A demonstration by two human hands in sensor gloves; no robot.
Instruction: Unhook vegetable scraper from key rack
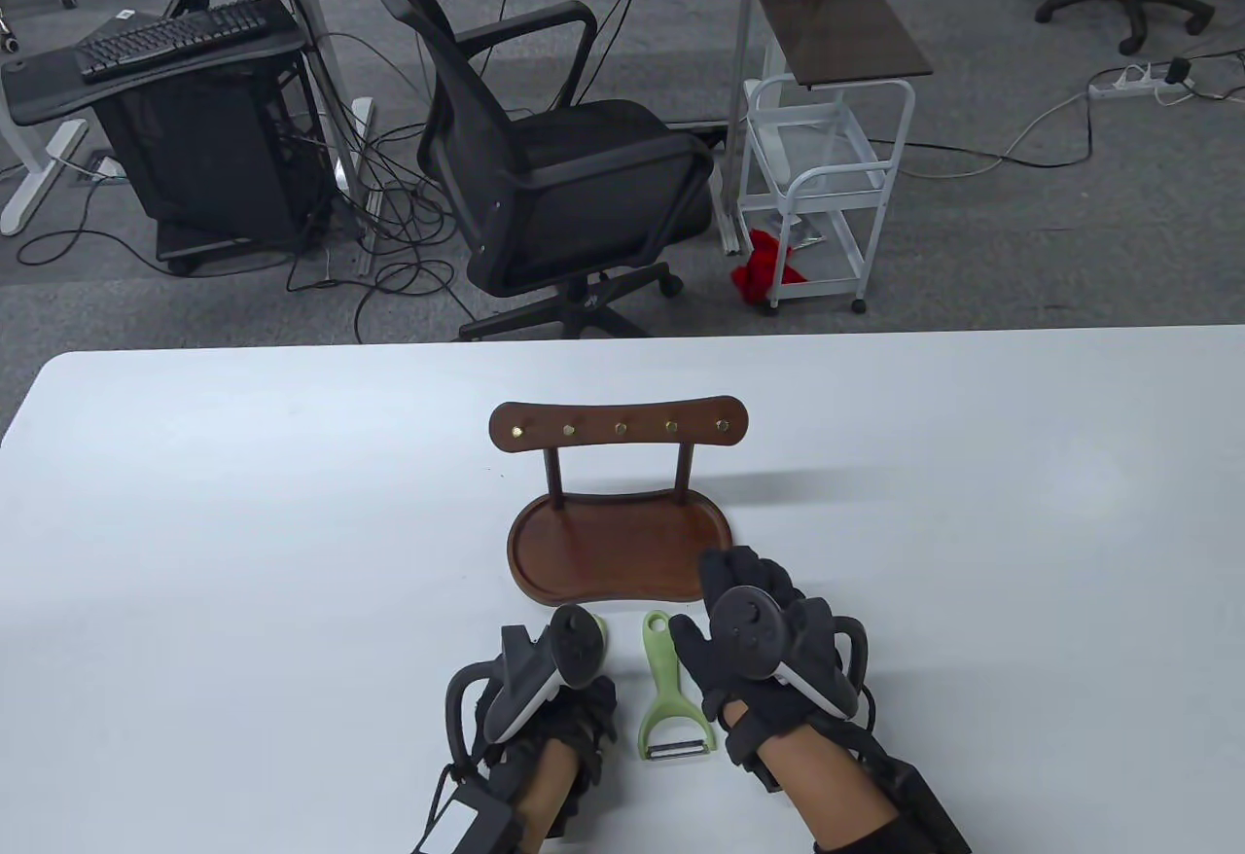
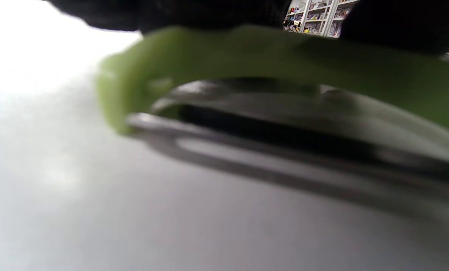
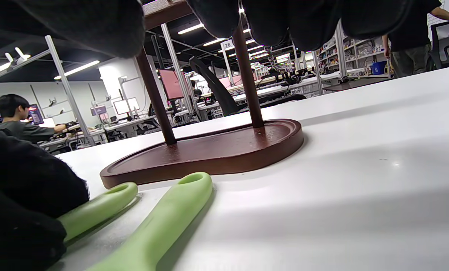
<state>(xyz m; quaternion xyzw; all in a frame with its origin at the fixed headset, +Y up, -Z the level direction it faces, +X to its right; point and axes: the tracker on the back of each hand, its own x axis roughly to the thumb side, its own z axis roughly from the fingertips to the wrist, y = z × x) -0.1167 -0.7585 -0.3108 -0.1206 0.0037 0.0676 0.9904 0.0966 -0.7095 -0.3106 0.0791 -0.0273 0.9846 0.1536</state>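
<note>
The wooden key rack [image 1: 619,426] stands mid-table on its tray base [image 1: 584,552], and its brass hooks are bare. One green vegetable scraper [image 1: 666,689] lies flat on the table between my hands, blade toward me. My left hand [image 1: 574,698] holds a second green scraper [image 1: 597,628] down on the table; its head and blade fill the left wrist view [image 2: 247,52]. My right hand [image 1: 739,591] hovers open over the tray's near right edge, thumb beside the free scraper. Both handles show in the right wrist view [image 3: 164,222], [image 3: 104,205].
The white table [image 1: 973,504] stretches wide on both sides of the rack. Behind its far edge stand a black office chair [image 1: 554,154] and a white trolley [image 1: 827,173]. The rack's base [image 3: 217,150] and posts fill the middle of the right wrist view.
</note>
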